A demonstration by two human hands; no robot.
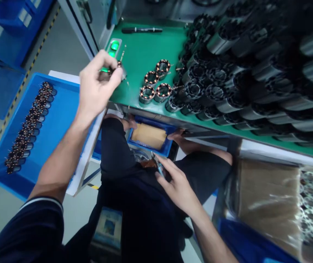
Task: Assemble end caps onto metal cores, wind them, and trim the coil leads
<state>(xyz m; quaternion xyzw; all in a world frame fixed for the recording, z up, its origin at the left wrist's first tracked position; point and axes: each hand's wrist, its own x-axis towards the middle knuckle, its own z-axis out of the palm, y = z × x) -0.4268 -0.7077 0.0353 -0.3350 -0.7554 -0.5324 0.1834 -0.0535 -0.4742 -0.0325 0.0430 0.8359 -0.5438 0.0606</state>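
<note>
My left hand [100, 80] is raised over the left end of the green bench top, beside a switch box with lit green buttons [114, 45]. Its thumb and fingers pinch a small copper-wound stator [120, 66], mostly hidden by the fingers. Low over my lap, my right hand [175, 180] is closed around small cutting pliers [158, 164] with light blue handles, their tip pointing up and away from me. On the bench between the hands stand several wound stators [154, 82], copper coils upward.
Many stacked metal stator cores [216, 80] crowd the bench's right side. A black marker [142, 30] lies at the back. Left, a blue tray [60, 120] holds a row of wound stators. Below the bench sits a blue bin [167, 146]; a brown sheet [268, 204] lies right.
</note>
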